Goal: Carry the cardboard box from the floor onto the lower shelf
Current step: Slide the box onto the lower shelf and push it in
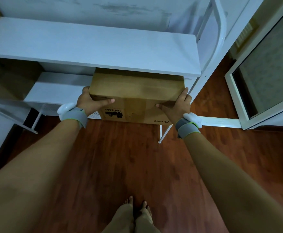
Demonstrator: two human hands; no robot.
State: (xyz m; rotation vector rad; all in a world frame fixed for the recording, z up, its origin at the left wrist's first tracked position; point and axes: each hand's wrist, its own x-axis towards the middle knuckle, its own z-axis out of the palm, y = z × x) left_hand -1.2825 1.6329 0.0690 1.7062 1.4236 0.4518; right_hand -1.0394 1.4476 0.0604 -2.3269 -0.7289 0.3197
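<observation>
A brown cardboard box (135,88) with a black UN 3481 label lies partly under the white upper shelf (93,46), its near end sticking out past the lower shelf (56,89). My left hand (92,102) grips the box's near left corner, thumb across the front face. My right hand (177,105) grips the near right corner the same way. The far end of the box is hidden beneath the upper shelf. Both wrists wear grey bands with white trackers.
Another cardboard box (9,78) stands on the lower shelf at the left. The white metal shelf frame (209,52) rises at the right, a white-framed glass door (261,73) beyond it. Wooden floor (129,157) lies below, with bare feet (137,207) near the bottom edge.
</observation>
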